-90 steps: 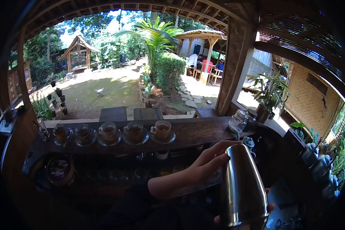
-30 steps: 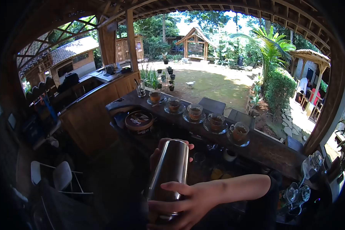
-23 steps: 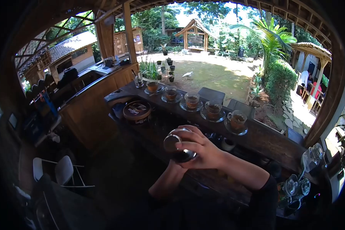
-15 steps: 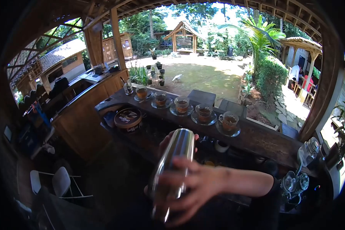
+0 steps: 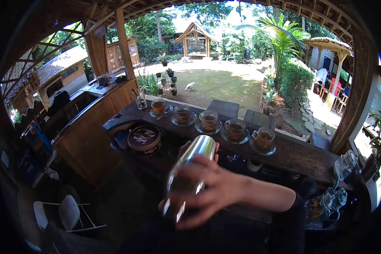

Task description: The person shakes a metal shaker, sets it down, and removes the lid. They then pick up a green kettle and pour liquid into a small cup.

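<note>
A shiny metal shaker [image 5: 200,148] is held tilted over the near side of the dark wooden counter [image 5: 300,156]. My right hand [image 5: 205,186] lies across its lower part with the fingers wrapped round it, slightly blurred. My left hand [image 5: 184,149] grips the shaker from behind; only parts of its fingers show on either side of the metal. Beyond the shaker, several glass cups of brown drink stand on glass saucers in a row, among them one at the left [image 5: 158,107] and one at the right [image 5: 264,138].
A round brown tub [image 5: 144,139] sits left of the shaker. A glass with utensils [image 5: 141,100] stands at the counter's left end. Glass jars [image 5: 345,163] are at the right. A white folding chair [image 5: 69,212] is at lower left. People [image 5: 321,76] sit far off at the right.
The view has shifted slightly, so the cups appear a little further right and lower. My right hand and the shaker have moved slightly against the counter; both hands keep their hold.
</note>
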A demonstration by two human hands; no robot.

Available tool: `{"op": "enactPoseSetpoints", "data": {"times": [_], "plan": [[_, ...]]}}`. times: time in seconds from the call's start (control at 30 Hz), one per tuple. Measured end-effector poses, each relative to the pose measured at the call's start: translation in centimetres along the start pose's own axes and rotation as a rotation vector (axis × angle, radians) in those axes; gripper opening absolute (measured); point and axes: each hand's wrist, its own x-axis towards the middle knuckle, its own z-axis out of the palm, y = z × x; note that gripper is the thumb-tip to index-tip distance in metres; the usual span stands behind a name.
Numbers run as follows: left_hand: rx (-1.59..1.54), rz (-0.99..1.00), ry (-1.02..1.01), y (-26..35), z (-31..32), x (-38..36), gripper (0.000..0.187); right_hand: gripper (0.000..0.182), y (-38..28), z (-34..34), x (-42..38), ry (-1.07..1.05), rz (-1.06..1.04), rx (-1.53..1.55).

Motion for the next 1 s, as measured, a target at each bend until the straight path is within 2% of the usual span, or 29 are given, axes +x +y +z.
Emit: {"op": "enactPoseSetpoints", "data": {"times": [0.03, 0.07, 0.1, 0.17, 0.2, 0.3, 0.37, 0.4, 0.43, 0.5, 0.57, 0.6, 0.67, 0.7, 0.73, 0.77, 0.83, 0.87, 0.9, 0.93, 0.97, 1.0], "plan": [[-0.008, 0.001, 0.003, 0.1, 0.1, -0.7, 0.067, 0.069, 1.7, 1.4, -1.3, -0.004, 0.17, 0.113], [0.058, 0.022, 0.014, 0.3, 0.4, -1.3, 0.067, 0.07, 3.0, 1.9, -1.8, -0.049, 0.451, 0.226], [0.125, 0.039, 0.025, 0.5, 0.8, -1.9, 0.067, 0.077, 3.9, 2.4, -1.8, 0.028, 0.558, 0.286], [0.268, 0.059, 0.043, 1.4, 2.2, -2.4, 0.066, 0.071, 3.4, 2.7, -1.1, -0.021, 0.429, 0.243], [0.34, 0.071, 0.041, 1.9, 2.7, -2.4, 0.066, 0.059, 2.2, 3.0, 0.3, -0.051, 0.227, 0.07], [0.54, 0.136, 0.061, 1.9, 3.9, -3.0, 0.066, 0.063, -2.2, 2.9, 3.5, -0.047, -0.09, 0.008], [0.577, 0.176, 0.01, 0.8, 4.6, -2.6, 0.061, 0.063, -0.7, 3.2, 3.5, 0.008, -0.106, -0.01], [0.581, 0.289, 0.042, 0.9, 4.0, -2.4, 0.057, 0.064, 0.4, 3.4, 3.4, 0.062, -0.126, -0.027], [0.585, 0.404, 0.073, 1.1, 3.2, -2.0, 0.052, 0.065, 1.8, 3.8, 2.6, 0.066, -0.027, 0.011], [0.587, 0.635, 0.12, 1.3, 1.2, -1.0, 0.043, 0.065, 4.1, 4.8, 0.3, -0.017, 0.394, 0.203], [0.578, 0.859, 0.152, 1.4, 0.1, -0.1, 0.034, 0.065, 3.8, 5.2, -0.3, 0.023, 0.456, 0.249], [0.579, 0.849, 0.137, 1.3, 1.1, -0.1, 0.034, 0.066, 3.8, 4.9, 0.1, 0.072, 0.514, 0.285], [0.657, 0.586, 0.341, 0.4, 4.3, -2.1, 0.046, 0.059, 0.4, 3.7, 2.5, -0.03, 0.105, 0.028], [0.686, 0.457, 0.455, -0.3, 5.1, -2.9, 0.053, 0.054, -1.6, 3.8, 3.3, 0.003, -0.032, -0.035], [0.861, 0.444, 0.252, -0.8, 5.2, -3.1, 0.055, 0.055, -3.7, 3.1, 3.8, -0.061, -0.077, -0.05], [1.131, 0.594, 0.033, -2.1, 4.8, -2.2, 0.053, 0.055, -3.6, 2.6, 3.6, -0.06, -0.07, -0.051], [1.015, 0.736, 0.201, -1.7, 4.5, -1.1, 0.05, 0.054, -2.4, 1.4, 3.7, 0.017, -0.123, -0.021], [1.016, 0.732, 0.21, -2.0, 4.3, -1.3, 0.05, 0.059, -0.9, 1.5, 3.2, 0.126, -0.03, 0.063], [0.953, 0.694, 0.254, -2.3, 4.1, -1.6, 0.049, 0.061, 0.4, 1.0, 2.1, 0.059, 0.047, 0.025], [0.889, 0.657, 0.292, -2.5, 4.1, -1.8, 0.049, 0.064, 1.4, 1.2, 0.7, 0.027, 0.24, 0.158], [0.826, 0.618, 0.329, -2.7, 4.0, -1.9, 0.048, 0.062, 1.7, 1.5, -0.4, 0.087, 0.457, 0.275], [0.763, 0.577, 0.367, -2.9, 4.1, -2.0, 0.048, 0.063, 1.3, 1.3, -0.5, 0.09, 0.437, 0.296]]}}
